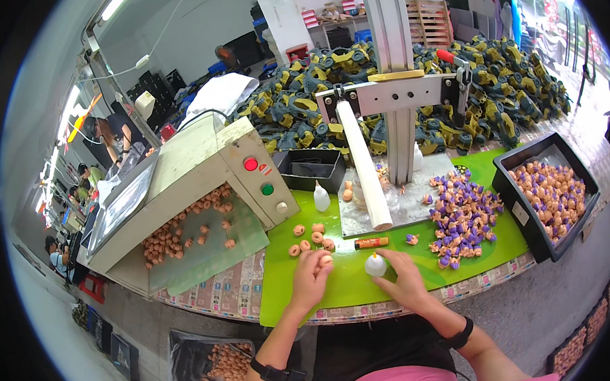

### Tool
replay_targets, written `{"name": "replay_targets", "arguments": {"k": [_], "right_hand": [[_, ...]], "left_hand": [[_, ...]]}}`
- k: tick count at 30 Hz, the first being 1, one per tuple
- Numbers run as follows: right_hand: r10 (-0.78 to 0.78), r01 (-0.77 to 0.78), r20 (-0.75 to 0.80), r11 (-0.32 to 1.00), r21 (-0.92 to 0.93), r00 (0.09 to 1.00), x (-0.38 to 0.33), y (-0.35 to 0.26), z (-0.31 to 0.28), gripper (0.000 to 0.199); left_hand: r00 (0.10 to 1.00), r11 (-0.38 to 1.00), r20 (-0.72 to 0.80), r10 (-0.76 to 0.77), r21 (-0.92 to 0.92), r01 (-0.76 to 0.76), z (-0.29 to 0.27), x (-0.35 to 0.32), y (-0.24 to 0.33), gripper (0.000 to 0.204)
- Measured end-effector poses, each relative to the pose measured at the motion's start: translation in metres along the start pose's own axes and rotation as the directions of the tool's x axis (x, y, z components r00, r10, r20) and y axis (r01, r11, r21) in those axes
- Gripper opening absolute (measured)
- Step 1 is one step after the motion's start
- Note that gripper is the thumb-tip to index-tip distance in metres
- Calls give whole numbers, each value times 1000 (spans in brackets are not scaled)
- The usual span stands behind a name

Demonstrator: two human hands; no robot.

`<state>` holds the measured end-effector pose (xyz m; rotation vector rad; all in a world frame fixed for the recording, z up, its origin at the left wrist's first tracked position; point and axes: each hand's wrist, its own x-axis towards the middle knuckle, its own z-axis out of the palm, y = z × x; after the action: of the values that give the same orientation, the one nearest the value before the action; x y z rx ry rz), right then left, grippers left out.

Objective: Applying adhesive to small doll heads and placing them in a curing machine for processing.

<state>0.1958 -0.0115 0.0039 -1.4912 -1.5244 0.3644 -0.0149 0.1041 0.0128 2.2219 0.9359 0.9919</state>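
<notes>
My left hand (311, 277) pinches a small tan toy head (326, 260) over the green mat (350, 284). My right hand (405, 276) grips a small white squeeze bottle (375, 265) standing on the mat, just right of the toy head. Several more tan toy heads (311, 237) lie on the mat just beyond my left hand. An orange tube (371, 243) lies flat behind the bottle.
A pile of purple-and-tan toy parts (460, 218) sits to the right, beside a black bin (516, 202) of the same. A beige machine (202, 171) with a chute of tan heads stands left. A hand press with a white lever (364, 166) rises behind. Another white bottle (321, 197) stands by it.
</notes>
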Motion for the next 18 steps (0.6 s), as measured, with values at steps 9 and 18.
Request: {"name": "replay_targets", "arguments": {"k": [9,18], "right_hand": [[10,-6,-31,991,131,999,-7,-8,-8,39],[134,-147,72,963,224,988,-31,-6,-43,38]], "left_hand": [[698,-351,527,-485,-848,397,-15,-69,29,29],[716,-340,532,-452,-845,413,11,-93,68,35]]}}
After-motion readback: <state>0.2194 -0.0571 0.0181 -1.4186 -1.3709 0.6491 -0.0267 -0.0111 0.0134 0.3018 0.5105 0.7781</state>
